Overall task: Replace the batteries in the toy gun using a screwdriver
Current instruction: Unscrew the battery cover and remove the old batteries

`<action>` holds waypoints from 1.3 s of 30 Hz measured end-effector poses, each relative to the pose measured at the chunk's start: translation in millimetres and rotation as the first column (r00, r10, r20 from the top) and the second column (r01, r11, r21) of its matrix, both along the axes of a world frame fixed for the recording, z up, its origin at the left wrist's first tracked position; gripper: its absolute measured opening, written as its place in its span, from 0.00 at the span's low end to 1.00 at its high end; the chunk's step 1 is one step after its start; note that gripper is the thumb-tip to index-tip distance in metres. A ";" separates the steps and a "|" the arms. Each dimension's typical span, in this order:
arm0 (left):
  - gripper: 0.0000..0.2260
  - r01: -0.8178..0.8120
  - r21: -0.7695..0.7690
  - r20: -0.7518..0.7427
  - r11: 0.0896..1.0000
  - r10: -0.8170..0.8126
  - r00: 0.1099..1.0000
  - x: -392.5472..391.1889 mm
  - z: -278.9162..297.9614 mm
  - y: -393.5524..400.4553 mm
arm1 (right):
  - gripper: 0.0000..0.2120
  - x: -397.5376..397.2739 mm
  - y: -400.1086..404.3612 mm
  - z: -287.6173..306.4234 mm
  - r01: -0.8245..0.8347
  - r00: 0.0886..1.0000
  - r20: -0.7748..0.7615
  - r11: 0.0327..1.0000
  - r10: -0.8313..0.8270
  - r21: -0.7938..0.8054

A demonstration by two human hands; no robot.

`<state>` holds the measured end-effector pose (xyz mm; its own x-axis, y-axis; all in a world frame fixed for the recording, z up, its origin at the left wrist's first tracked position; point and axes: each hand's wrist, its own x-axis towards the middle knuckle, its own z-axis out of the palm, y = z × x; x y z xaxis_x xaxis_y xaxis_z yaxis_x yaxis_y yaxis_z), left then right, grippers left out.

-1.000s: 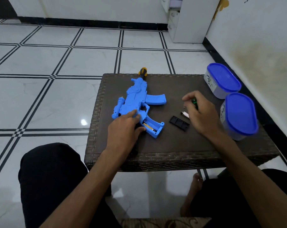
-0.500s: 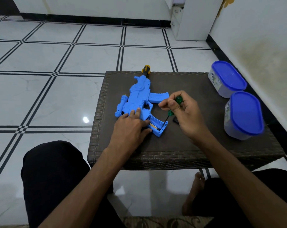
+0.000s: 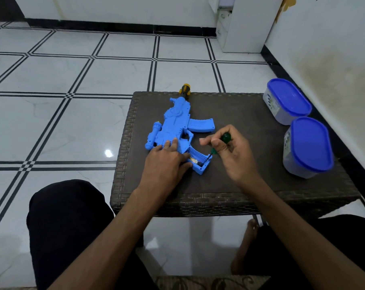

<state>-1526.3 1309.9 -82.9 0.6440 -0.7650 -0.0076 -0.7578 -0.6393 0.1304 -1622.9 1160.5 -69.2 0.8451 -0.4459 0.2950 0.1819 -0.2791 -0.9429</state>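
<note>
Two hands on task: left hand (image 3: pixel 165 162) flat on toy gun (image 3: pixel 177 126), right hand (image 3: pixel 229 151) grip clamped round screwdriver (image 3: pixel 225 137).

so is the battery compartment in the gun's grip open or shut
Open: the battery compartment has no cover, a battery shows inside, and the screwdriver in the right hand pokes into it.

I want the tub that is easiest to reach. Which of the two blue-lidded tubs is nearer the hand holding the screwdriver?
The nearer tub, close to the table's front right corner, beside the right hand. The other tub sits farther back by the wall.
</note>
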 end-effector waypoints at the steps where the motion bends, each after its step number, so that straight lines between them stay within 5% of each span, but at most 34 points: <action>1: 0.18 0.003 0.004 0.004 1.000 -0.003 1.000 0.0 -0.5 -0.4 | 0.04 -2.0 -0.3 -2.2 0.020 1.000 0.012 1.000 -0.020 0.024; 9: 0.18 0.023 0.046 0.035 0.999 -0.025 0.999 1.1 -3.1 -2.3 | 0.06 -8.4 -2.2 -10.8 0.110 0.994 0.016 0.989 -0.112 0.100; 21: 0.18 0.013 -0.006 0.031 1.000 -0.012 0.999 -0.3 -2.9 -2.0 | 0.05 4.3 -14.1 41.3 -0.029 0.997 -0.077 0.980 0.014 -0.197; 25: 0.20 0.006 -0.015 0.026 1.000 -0.006 1.000 -0.6 0.2 2.2 | 0.02 7.0 -25.1 42.9 -0.145 0.948 -0.317 0.834 -0.038 -0.533; 29: 0.22 -0.042 -0.128 -0.055 0.991 0.035 0.998 2.5 -1.2 8.3 | 0.11 12.9 -31.2 12.7 -0.429 0.809 -0.587 0.649 -0.034 -0.629; 33: 0.20 -0.044 -0.093 -0.055 0.995 0.039 0.998 6.6 -2.6 10.5 | 0.16 18.8 -28.2 8.1 -0.465 0.786 -0.616 0.600 -0.059 -0.651; 39: 0.20 -0.040 -0.083 -0.046 0.996 0.036 0.998 9.7 -4.2 9.8 | 0.09 27.5 -19.9 7.5 -0.520 0.769 -0.635 0.505 -0.075 -0.689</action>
